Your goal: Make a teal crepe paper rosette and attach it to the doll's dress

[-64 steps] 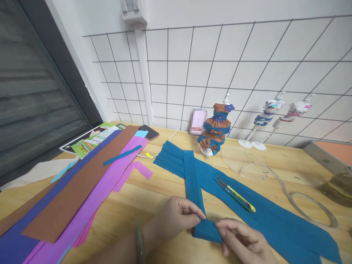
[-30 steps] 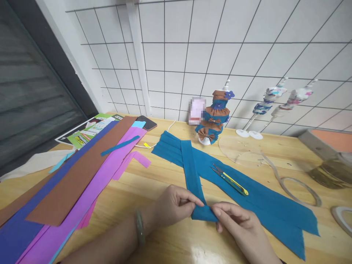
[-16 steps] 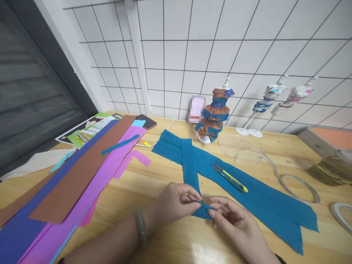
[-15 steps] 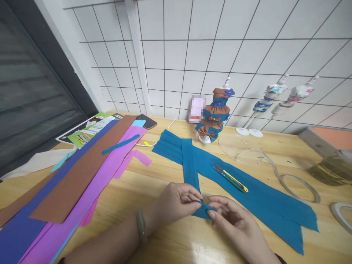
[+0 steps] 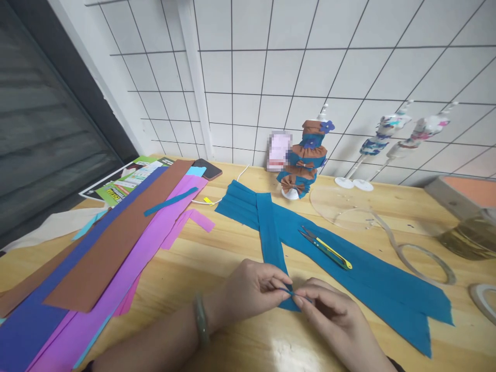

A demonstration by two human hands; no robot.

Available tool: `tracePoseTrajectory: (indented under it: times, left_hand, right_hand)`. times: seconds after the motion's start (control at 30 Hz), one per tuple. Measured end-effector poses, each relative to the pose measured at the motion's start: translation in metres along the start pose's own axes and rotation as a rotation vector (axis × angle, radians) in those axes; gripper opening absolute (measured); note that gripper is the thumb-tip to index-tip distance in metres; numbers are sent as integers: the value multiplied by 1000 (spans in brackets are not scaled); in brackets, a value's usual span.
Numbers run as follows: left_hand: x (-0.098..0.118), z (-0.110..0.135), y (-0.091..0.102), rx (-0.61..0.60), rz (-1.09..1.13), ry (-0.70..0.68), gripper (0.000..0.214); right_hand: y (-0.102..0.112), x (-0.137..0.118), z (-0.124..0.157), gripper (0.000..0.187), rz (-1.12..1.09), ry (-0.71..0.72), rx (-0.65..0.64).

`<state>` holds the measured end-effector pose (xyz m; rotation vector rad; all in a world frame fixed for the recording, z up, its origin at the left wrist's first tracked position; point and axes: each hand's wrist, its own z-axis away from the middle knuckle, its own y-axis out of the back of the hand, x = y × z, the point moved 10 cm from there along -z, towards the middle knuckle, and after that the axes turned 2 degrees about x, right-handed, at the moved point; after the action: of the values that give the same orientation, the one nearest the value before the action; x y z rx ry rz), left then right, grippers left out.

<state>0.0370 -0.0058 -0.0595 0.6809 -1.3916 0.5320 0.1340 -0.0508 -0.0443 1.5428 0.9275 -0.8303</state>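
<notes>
Both hands meet at the lower end of a narrow teal crepe paper strip (image 5: 273, 235), which runs down from across a wider teal crepe paper piece (image 5: 372, 276). My left hand (image 5: 253, 289) pinches a thin folded edge of that strip between thumb and fingers. Fingertips almost touching the left ones, my right hand (image 5: 333, 315) pinches the same edge. A little of the strip shows beneath the fingers; the exact fold is hidden. Yellow-and-green thread snips (image 5: 329, 248) lie on the wider piece, beyond my right hand.
At left lie long brown (image 5: 120, 237), blue and purple paper strips. A dressed mini mannequin (image 5: 304, 160) stands at the back, with two others (image 5: 383, 129) to its right. Rolls of tape (image 5: 430, 263) and a glass container (image 5: 470, 237) sit at right; a phone (image 5: 207, 169) lies behind.
My right hand has moved slightly left and up, bringing both sets of fingertips together. The pinched edge now looks thinner and flatter. The whole view has shifted a little.
</notes>
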Motion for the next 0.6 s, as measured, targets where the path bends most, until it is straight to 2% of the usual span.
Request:
tracePoseTrajectory:
  times: [0.13, 0.23, 0.33, 0.47, 0.6]
  left_hand:
    - [-3, 1, -2, -37, -95, 19, 26]
    - [-2, 1, 1, -17, -166, 27, 25]
    - [-3, 1, 4, 16, -123, 46, 24]
    - [-11, -2, 6, 49, -19, 104, 22]
    - [-20, -3, 7, 51, 72, 140, 25]
  right_hand:
    - [-1, -1, 0, 15, 3, 2, -17]
    - [-1, 0, -1, 15, -33, -13, -13]
    - [5, 5, -1, 14, -110, -58, 44]
    - [13, 19, 0, 15, -183, -208, 139]
    - [15, 25, 1, 17, -235, -260, 178]
